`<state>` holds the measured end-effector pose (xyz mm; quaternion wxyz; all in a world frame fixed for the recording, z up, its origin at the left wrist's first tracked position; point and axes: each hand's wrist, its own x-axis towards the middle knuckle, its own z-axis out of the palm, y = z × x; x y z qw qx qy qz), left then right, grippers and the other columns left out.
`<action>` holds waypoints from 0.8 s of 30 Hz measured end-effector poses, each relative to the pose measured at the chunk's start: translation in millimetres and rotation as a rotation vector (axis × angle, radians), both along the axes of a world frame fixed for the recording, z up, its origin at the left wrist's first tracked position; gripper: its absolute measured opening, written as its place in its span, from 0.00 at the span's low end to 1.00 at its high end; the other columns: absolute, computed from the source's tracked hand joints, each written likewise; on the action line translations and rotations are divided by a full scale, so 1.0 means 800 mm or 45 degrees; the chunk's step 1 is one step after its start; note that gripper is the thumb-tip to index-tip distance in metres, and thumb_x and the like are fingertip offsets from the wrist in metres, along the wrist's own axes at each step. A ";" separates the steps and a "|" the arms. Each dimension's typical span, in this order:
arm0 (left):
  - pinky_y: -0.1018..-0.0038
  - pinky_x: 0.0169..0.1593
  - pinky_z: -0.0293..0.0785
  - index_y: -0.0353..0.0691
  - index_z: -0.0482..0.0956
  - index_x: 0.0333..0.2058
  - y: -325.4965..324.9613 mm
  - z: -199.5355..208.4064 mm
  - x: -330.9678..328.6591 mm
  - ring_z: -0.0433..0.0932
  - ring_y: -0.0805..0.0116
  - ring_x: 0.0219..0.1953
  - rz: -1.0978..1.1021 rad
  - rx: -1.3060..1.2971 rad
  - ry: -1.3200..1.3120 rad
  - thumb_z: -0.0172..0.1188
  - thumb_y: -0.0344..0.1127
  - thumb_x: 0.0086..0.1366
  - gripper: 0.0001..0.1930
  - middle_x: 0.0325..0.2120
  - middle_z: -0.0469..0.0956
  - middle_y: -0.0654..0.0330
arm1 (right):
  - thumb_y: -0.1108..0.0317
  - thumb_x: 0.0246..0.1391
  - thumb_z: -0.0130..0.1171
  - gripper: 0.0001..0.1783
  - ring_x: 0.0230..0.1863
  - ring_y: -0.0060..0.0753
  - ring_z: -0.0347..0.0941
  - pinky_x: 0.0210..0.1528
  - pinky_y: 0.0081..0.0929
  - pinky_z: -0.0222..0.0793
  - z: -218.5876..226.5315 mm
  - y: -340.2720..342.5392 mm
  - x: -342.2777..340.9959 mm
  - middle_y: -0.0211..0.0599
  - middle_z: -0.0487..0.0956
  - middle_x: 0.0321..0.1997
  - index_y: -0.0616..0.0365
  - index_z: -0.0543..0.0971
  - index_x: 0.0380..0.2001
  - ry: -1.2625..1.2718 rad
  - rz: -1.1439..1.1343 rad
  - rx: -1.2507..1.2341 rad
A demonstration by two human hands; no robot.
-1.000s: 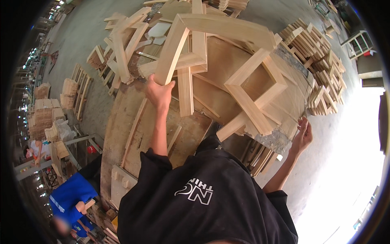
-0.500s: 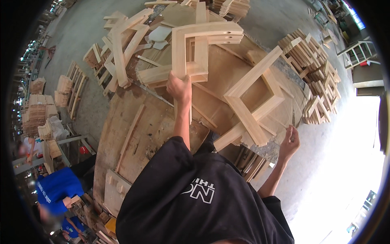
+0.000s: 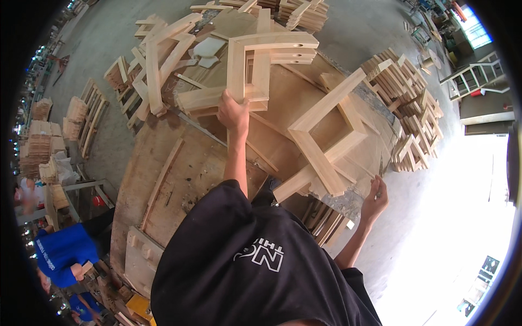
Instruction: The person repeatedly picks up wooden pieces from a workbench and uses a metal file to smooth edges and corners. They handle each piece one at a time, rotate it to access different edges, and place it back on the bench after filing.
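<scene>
My left hand (image 3: 234, 112) is closed round the lower end of a pale wooden frame (image 3: 236, 70), an angular piece with holes in the ends of its upper arms. Out to the right, past the table edge, my right hand (image 3: 375, 198) pinches a thin pointed tool (image 3: 381, 165); its exact kind is too small to make out. Between the two hands, a second wooden frame (image 3: 315, 152) with a diamond-shaped opening lies on the worktable (image 3: 190, 168). Further left, more angled wooden frames (image 3: 154, 76) lean together at the table's edge.
Stacks of cut wooden parts (image 3: 413, 114) stand beyond the table on the right. White flat pieces (image 3: 206, 49) and a loose curved strip (image 3: 163, 182) lie on the table. A person in a blue shirt (image 3: 65, 252) is at the lower left. Bright light comes from the right.
The whole view has shifted slightly, so the scene sits a little further left. Both hands keep their grips, and the frames hold about the same places on the table.
</scene>
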<state>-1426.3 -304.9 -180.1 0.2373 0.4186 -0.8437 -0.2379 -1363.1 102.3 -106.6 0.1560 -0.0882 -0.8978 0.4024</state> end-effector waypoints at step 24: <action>0.60 0.44 0.74 0.40 0.75 0.46 0.208 -0.049 0.787 0.79 0.52 0.38 -0.002 0.702 0.066 0.65 0.46 0.51 0.25 0.32 0.80 0.54 | 0.64 0.62 0.49 0.14 0.40 0.34 0.70 0.45 0.33 0.63 -0.042 -0.159 0.406 0.34 0.77 0.38 0.59 0.70 0.47 -1.043 1.501 -1.994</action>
